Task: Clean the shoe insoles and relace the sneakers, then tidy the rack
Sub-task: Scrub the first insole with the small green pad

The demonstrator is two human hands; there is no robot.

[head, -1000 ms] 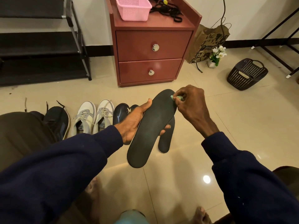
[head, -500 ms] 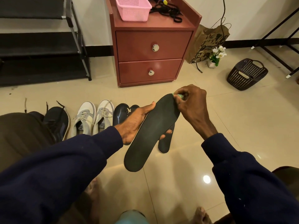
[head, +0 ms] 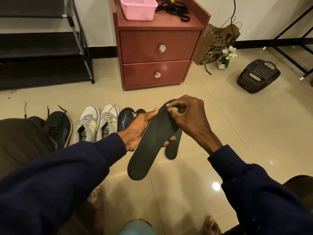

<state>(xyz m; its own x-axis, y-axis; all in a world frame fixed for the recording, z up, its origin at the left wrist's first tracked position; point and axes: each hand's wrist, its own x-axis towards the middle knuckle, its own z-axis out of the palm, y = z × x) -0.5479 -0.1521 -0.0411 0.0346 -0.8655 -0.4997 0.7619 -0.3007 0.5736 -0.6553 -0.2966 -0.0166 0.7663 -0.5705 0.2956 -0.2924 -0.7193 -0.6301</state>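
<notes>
Black foam insole (head: pixel 152 141) lies gripped at its middle in my left hand (head: pixel 138 131), out in front of the red cabinet (head: pixel 159 48). My right hand (head: pixel 186 114) pinches a small green wad (head: pixel 173 109) against its toe end. Pressing hard there could fold the floppy insole or lever it from my grip onto the second insole (head: pixel 172 148) below. Glossy beige floor (head: pixel 245 133) looks slippery. White sneakers (head: pixel 98 122) stand front-left of the cabinet, the shoe rack (head: pixel 33 43) beside it.
</notes>
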